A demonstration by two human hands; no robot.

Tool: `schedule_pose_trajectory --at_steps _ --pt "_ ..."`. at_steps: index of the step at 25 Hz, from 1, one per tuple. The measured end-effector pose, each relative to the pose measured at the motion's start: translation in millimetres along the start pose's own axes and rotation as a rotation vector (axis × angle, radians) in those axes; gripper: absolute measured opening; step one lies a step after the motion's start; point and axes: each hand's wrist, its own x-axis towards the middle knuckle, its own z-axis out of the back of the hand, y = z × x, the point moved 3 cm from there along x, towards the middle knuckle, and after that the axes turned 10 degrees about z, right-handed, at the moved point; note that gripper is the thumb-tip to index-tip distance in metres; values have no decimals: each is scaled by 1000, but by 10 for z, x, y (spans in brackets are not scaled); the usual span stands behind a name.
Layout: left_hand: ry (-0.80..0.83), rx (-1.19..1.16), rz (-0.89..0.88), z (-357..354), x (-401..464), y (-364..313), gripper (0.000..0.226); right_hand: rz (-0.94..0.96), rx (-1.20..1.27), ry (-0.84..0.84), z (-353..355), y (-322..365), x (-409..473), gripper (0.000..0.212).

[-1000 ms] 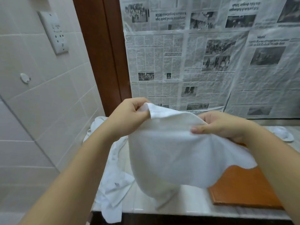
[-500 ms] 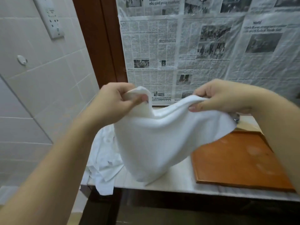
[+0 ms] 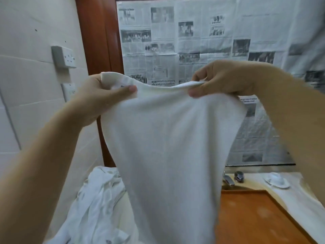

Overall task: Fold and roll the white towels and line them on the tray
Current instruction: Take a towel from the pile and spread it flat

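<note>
White towel [image 3: 168, 147], the largest element, is hanging in mid-air in front of the person, above the counter edge, suspended from its top hem and draping in a long, soft sheet with no crease holding its own shape. It is judged to be light, limp and non-slippery terry cloth: it is sagging between the two holds and will likely collapse wherever it is unsupported, so the corners or hem are the sensible places to take hold. Tray [image 3: 260, 217], a flat brown board, is lying on the counter to the lower right, partly hidden behind the towel; no rolled towels are showing on its visible part. Pile of white cloths [image 3: 98, 205] is lying crumpled at the lower left. Left hand [image 3: 103, 95] is pinching the upper left corner, thumb pressing over the hem and fingers curling behind. Right hand [image 3: 223, 80] is pinching the top hem further along, thumb and fingertips closing on a gathered fold, with slack cloth falling past it to the right.
</note>
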Motion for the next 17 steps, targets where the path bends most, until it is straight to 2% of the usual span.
schedule_pose_trajectory --at_steps 2,5,9,12,17 --pt "-9 -61 -50 115 -26 -97 38 -7 21 -34 90 51 -26 23" --pt "-47 49 -125 166 -130 -56 26 -34 -17 -52 71 -34 -66 23" --pt "-15 149 21 170 -295 370 24 -104 -173 27 -128 -373 -195 30" --pt "97 212 142 124 -444 740 27 -139 -155 104 -393 -654 -334 27" --pt "457 291 459 -26 -742 1381 29 -335 165 411 -933 -1135 -538 15"
